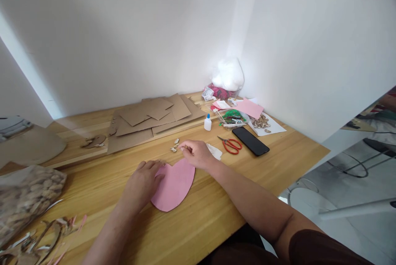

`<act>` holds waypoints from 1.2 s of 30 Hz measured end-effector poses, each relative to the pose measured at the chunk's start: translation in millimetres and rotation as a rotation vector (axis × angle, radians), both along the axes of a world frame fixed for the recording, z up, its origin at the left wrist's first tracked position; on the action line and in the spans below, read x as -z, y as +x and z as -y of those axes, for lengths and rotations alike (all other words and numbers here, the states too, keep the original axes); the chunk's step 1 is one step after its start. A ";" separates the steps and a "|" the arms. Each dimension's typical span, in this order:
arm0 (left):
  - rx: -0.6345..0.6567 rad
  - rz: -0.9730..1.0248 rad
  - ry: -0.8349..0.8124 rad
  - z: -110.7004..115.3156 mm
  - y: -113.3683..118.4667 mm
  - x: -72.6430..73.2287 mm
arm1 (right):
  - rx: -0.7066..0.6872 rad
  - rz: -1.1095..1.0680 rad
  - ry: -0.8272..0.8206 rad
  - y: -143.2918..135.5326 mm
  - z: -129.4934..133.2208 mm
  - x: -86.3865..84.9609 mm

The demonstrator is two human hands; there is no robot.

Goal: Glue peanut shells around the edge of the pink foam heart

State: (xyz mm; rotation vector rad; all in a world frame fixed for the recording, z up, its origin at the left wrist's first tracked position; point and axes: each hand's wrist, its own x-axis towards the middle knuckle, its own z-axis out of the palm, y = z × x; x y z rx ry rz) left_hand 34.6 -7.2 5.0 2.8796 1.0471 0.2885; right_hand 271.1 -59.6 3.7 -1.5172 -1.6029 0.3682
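A pink heart-shaped piece (175,186) lies on the wooden table in front of me. My left hand (147,180) rests on its left lobe, fingers apart and nothing held. Over the right lobe, my right hand (196,153) has its thumb and fingers pinched together beside a few small shell pieces (174,146); whatever is between the fingertips is too small to make out. A white tissue (215,151) lies partly behind the right hand. The glue bottle (207,123) with a blue cap stands upright beyond it.
Cardboard sheets (148,118) lie at the back. Red-handled scissors (232,145), a black phone (250,141) and a tray of green items (232,118) are on the right. Left are a bag of shells (34,190) and scraps (46,240). The table's edge (309,166) is at right.
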 end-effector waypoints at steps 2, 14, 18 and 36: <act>-0.002 0.001 -0.001 -0.1 -0.1 -0.3 | 0.001 -0.001 -0.004 -0.2 0.2 -0.5; 0.016 -0.004 0.034 2.5 0.5 -3.0 | 0.000 0.012 -0.010 -0.3 0.4 -1.4; 0.005 -0.028 0.016 2.0 -0.1 -2.5 | -0.003 0.009 -0.007 -0.4 0.7 -2.0; 0.021 0.003 0.005 1.8 1.4 -2.9 | 0.007 0.018 0.034 -1.8 0.7 -4.4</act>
